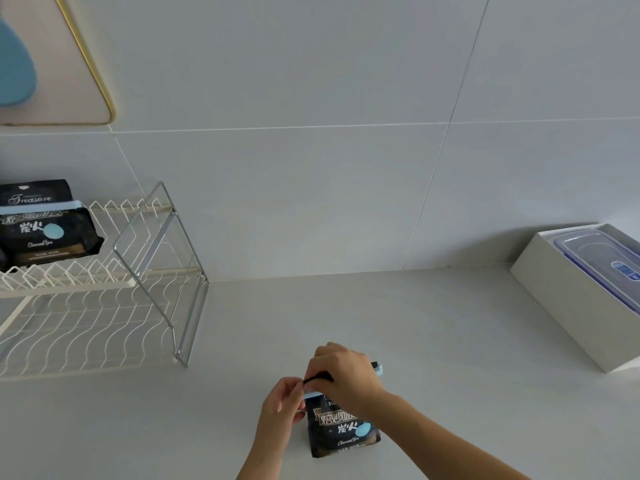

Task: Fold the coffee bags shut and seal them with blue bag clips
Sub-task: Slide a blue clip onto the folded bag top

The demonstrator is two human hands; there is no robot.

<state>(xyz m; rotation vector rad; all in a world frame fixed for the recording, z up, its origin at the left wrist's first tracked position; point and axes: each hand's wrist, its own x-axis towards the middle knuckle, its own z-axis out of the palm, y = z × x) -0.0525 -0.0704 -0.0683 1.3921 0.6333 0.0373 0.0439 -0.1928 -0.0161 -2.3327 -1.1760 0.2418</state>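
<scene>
A black coffee bag (341,433) with white lettering and a pale blue dot stands upright on the counter near the front edge. A light blue bag clip (378,369) runs across its folded top. My right hand (346,372) covers the middle of the clip and fold from above. My left hand (282,401) pinches the clip's left end. A second black coffee bag (45,226) lies on the upper shelf of the wire rack at far left, with a blue clip (41,206) across it.
The white wire rack (145,271) with a chrome frame stands at the left against the tiled wall. A white box (568,299) holding a clear lidded container (602,258) sits at the right. A gold-framed board hangs top left.
</scene>
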